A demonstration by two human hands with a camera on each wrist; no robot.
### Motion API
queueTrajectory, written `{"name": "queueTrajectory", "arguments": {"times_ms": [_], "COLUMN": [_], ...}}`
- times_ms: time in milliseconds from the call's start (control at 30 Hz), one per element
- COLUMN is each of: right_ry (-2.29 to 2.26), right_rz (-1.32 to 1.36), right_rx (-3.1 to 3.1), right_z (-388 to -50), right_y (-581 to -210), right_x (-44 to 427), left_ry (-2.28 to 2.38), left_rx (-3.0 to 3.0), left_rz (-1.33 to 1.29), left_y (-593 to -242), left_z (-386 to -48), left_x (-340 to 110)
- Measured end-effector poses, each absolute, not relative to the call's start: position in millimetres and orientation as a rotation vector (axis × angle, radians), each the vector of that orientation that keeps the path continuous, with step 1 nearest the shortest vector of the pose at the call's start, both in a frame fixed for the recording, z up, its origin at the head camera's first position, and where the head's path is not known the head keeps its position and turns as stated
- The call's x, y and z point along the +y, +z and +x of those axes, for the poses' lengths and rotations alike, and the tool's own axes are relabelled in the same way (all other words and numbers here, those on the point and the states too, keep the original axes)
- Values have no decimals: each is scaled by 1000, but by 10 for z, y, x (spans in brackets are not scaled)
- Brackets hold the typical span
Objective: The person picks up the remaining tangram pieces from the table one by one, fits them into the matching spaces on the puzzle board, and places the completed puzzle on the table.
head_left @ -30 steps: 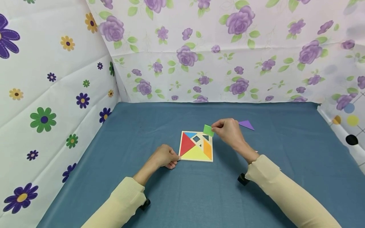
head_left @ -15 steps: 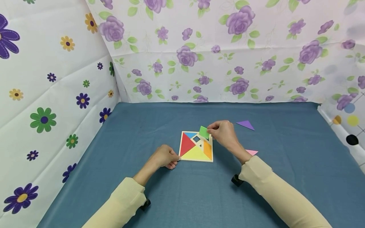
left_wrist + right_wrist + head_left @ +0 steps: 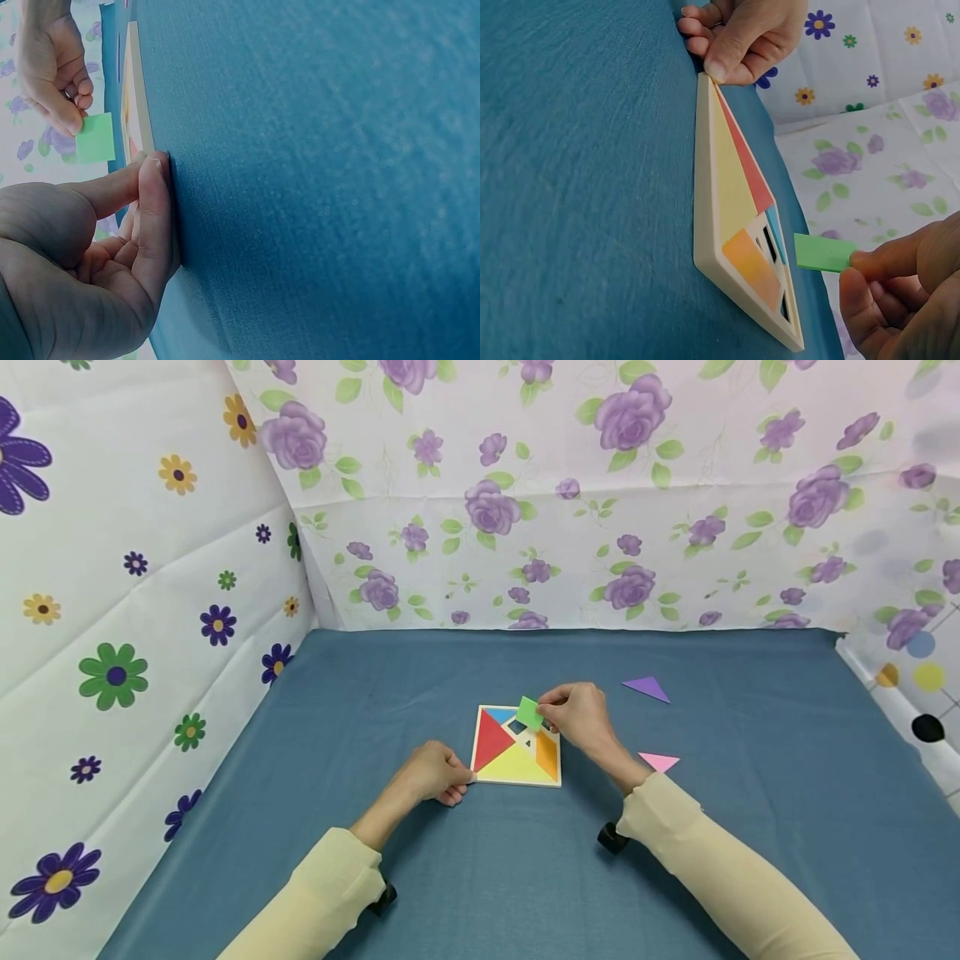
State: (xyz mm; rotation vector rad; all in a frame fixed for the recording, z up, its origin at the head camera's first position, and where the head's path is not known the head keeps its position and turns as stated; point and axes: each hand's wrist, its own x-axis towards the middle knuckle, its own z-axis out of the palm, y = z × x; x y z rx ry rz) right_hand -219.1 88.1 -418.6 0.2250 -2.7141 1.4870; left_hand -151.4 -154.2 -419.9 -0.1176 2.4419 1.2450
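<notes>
A square wooden tangram board (image 3: 517,782) lies on the blue cloth. Red (image 3: 492,742), yellow (image 3: 517,765), orange (image 3: 547,756) and blue (image 3: 498,716) pieces sit in it, and dark openings show in its upper right part. My left hand (image 3: 433,773) pinches the board's near left corner between thumb and forefinger. Above the board's far side, my right hand (image 3: 581,717) pinches a green square tangram piece (image 3: 528,713) by its edge. In the right wrist view the green piece (image 3: 823,253) is apart from the board.
A purple triangle (image 3: 648,688) lies on the cloth behind and right of the board. Nearer, to the board's right, is a pink triangle (image 3: 659,762). Flowered sheets (image 3: 450,527) hang behind and at the left of the blue cloth (image 3: 517,877).
My right hand has carried the green piece left and slightly nearer over the board. The pink triangle, mostly hidden before, is now in full view. My left hand stays at the corner.
</notes>
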Motion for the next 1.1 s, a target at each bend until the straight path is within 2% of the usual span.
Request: {"name": "queueTrajectory", "arguments": {"times_ms": [1100], "right_ry": [1610], "right_rz": [103], "right_rx": [-2694], "right_z": [-2198], "right_y": [-4310], "right_x": [710], "left_ry": [1219], "left_rx": [2448], "left_rz": [-156], "left_y": [-4199], "left_z": [-1520], "left_x": [-1535]}}
